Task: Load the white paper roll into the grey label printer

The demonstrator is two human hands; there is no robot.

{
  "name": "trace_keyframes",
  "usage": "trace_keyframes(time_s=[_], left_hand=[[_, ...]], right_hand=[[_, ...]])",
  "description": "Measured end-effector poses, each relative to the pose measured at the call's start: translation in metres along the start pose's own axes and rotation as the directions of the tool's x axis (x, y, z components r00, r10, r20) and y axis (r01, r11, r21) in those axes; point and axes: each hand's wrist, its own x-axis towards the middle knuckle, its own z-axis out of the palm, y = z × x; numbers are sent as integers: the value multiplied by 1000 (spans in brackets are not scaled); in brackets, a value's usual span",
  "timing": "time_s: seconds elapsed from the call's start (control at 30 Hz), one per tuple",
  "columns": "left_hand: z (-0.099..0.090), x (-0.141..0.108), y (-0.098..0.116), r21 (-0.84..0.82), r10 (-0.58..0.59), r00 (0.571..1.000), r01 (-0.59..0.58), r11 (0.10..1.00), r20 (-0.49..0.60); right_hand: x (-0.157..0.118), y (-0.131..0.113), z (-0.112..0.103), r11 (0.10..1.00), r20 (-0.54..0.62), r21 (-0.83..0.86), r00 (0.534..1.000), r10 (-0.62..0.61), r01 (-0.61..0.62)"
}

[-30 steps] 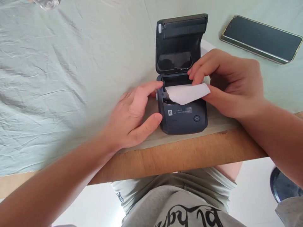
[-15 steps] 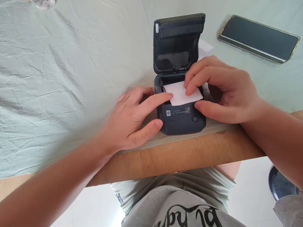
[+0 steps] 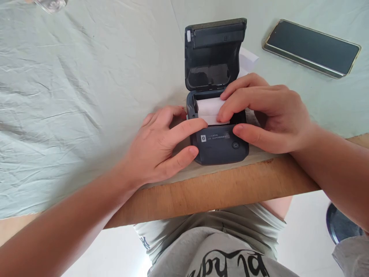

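Observation:
A dark blue portable printer (image 3: 220, 154) lies near the table's front edge, its black lid (image 3: 213, 50) raised. Inside its compartment sits a white paper roll (image 3: 208, 105). My left hand (image 3: 164, 144) grips the printer's left side, index fingertip at the front lip of the compartment and thumb against the lower left corner. Reaching in from the right, my right hand (image 3: 265, 113) has its fingertips curled onto the paper, while the thumb rests on the printer's top right of the printed text. Those fingers hide the roll's right end.
A phone (image 3: 313, 48) with a dark screen lies at the back right. Behind the printer is some white paper (image 3: 248, 59). Shiny clear plastic (image 3: 52, 4) shows at the top left. A pale cloth (image 3: 86, 96) covers the table, leaving a wooden front edge (image 3: 201, 196) bare.
The loose paper flap that lay over the printer's front lip is now back within the compartment. My right fingers have shifted slightly left and down; my left hand has barely moved.

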Motion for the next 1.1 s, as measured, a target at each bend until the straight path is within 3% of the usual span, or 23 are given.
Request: trace_keyframes(time_s=[0.13,0.3,0.6,0.77,0.97,1.1], left_hand=[[2,-1,0,-15,5,1000,-6,1000,-17],[4,0,2,-49,-18,999,16,999,-40],[5,0,0,-43,26,997,-29,999,-66],[6,-2,-1,-49,60,993,-65,997,-98],[3,-1,1,-50,29,998,-31,998,-51],[3,-2,-3,16,81,996,-80,997,-33]], right_hand=[[-2,-3,0,996,-69,-86,997,-18,12],[-6,-6,0,970,-112,-236,993,30,-56],[-11,0,13,962,-171,-274,984,-50,1],[-9,7,10,939,-198,-338,971,-133,60],[-4,-7,-6,956,-108,-225,970,-217,189],[-1,-20,-4,996,9,-70,998,-55,55]])
